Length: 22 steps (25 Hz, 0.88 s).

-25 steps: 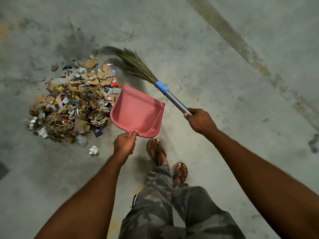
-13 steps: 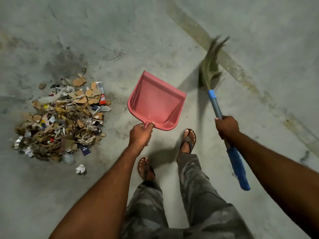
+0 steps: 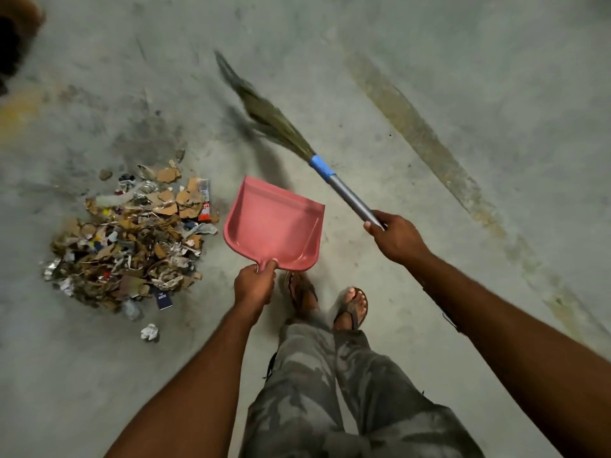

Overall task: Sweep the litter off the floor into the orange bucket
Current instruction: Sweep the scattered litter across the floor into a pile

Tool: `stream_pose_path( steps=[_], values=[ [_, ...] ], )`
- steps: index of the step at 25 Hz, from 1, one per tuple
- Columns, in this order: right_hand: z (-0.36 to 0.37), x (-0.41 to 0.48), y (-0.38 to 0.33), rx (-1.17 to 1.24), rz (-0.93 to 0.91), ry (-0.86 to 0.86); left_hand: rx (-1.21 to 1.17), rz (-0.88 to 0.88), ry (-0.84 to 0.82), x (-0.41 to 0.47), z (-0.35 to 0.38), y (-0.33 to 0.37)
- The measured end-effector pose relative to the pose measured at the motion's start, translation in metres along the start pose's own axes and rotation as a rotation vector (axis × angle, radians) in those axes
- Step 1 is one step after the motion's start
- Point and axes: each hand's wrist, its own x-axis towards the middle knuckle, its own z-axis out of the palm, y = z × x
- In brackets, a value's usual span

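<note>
Litter (image 3: 129, 239) of torn brown cardboard, crumpled foil, paper scraps and wrappers lay heaped on the grey, stained concrete floor (image 3: 429, 77), ahead and to my left. One white paper ball (image 3: 149, 332) lay apart on its near side. My left hand (image 3: 254, 285) had its fingers (image 3: 269, 266) curled round the stub handle of the smooth pink plastic dustpan (image 3: 274, 223). The pan's flat mouth pointed away from me, just beside the heap's right edge; whether it touched the floor I could not tell. My right hand (image 3: 396, 239) gripped the grey metal shaft of the grass broom (image 3: 344, 186), its blue collar and blurred, feathery bristles out beyond the pan. The orange bucket I could not make out for certain; a dark rounded shape (image 3: 13, 38) sat at the far left. To do this well, I judged I should turn the pan's lip toward the heap and press it flat to the rough concrete. Then I should draw the soft bristles in short strokes from the far side, since light foil and paper would scatter under a hard swing.
</note>
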Motion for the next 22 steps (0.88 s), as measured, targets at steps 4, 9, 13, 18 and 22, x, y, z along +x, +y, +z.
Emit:
stream_pose_path(
  steps=[4,9,13,18,22],
  values=[
    [-0.029,0.034,0.014,0.011,0.21,0.2,-0.036,0.015,-0.029,0.019,0.011,0.04],
    [-0.032,0.14,-0.05,-0.095,0.324,-0.013,-0.047,-0.014,-0.024,0.071,-0.009,0.073],
    [-0.007,0.187,-0.146,-0.281,0.033,-0.206,-0.057,-0.083,0.037,0.099,-0.038,0.084],
    [-0.031,0.19,-0.193,-0.27,-0.161,-0.158,-0.078,-0.132,0.064,0.102,-0.065,0.106],
    [-0.096,0.202,-0.174,-0.163,-0.043,0.041,-0.101,-0.06,0.022,0.12,-0.057,0.184]
  ],
)
